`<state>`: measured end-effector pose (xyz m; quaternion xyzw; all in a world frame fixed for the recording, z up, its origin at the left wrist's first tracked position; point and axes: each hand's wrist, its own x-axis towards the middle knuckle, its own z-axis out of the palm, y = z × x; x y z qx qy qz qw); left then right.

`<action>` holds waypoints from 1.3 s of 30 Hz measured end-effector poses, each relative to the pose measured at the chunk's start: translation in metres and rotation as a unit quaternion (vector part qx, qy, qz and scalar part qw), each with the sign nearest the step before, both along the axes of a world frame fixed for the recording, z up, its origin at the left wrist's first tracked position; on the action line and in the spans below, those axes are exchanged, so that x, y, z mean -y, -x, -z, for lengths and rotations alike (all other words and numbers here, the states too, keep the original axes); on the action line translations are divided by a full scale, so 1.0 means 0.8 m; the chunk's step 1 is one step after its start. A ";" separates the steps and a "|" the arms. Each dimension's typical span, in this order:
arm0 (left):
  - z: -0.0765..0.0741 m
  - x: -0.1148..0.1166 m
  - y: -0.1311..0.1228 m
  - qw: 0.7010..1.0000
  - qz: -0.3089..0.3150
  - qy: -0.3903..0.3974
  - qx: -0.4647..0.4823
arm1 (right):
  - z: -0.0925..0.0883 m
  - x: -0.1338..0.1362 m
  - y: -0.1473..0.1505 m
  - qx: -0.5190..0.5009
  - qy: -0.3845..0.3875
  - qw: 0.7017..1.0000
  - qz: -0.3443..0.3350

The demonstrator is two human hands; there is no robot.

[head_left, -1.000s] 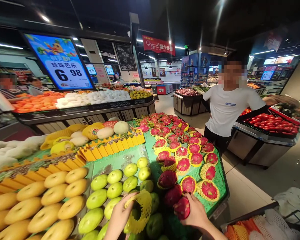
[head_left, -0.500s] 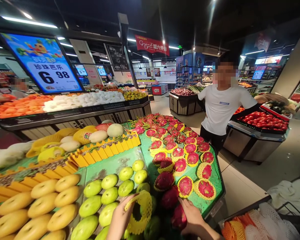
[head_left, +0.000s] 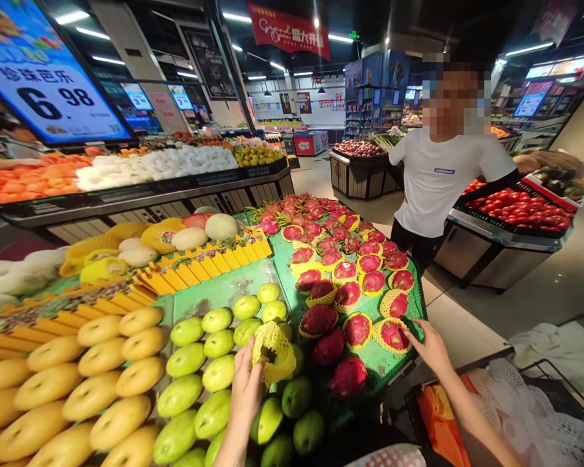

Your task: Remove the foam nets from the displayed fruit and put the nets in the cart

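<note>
My left hand (head_left: pixel 246 376) is closed on a yellow foam fruit net (head_left: pixel 276 353), a stretchy mesh sleeve with no fruit in it. It is held above rows of green fruit (head_left: pixel 219 371). My right hand (head_left: pixel 431 347) is open, fingers apart, at the right edge of the display. Its fingertips reach the side of a dragon fruit (head_left: pixel 393 335) in a yellow net; whether they touch it I cannot tell. Nearer to me lies a bare dragon fruit (head_left: pixel 348 377), with several netted ones beyond it.
Yellow-brown pears (head_left: pixel 82 395) fill the left side. An orange slatted divider (head_left: pixel 204 263) separates melons (head_left: pixel 221 227) behind. A person in a white shirt (head_left: pixel 433 181) stands beyond the stand, near tomatoes (head_left: pixel 525 206). Loose white foam nets (head_left: pixel 530 415) lie in a container at lower right.
My right hand has left the bare dragon fruit near me and moved right and up to the netted one at the edge. My left hand still holds the net. The view has shifted.
</note>
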<state>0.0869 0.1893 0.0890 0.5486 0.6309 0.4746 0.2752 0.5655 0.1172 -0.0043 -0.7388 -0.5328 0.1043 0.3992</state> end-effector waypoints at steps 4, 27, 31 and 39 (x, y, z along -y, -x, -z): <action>0.013 0.000 -0.004 0.999 -0.037 -0.012 -0.005 | 0.022 -0.002 -0.014 0.006 0.058 0.994 -0.098; 0.037 0.025 -0.086 0.986 0.048 -0.135 -0.080 | 0.020 -0.070 0.030 0.169 0.231 0.950 -0.129; 0.063 0.036 -0.116 0.990 0.095 -0.091 -0.054 | 0.018 -0.072 0.026 0.157 0.230 0.951 -0.132; 0.088 0.048 -0.181 0.965 0.259 -0.042 -0.018 | -0.007 -0.015 0.042 -0.076 0.098 0.990 -0.073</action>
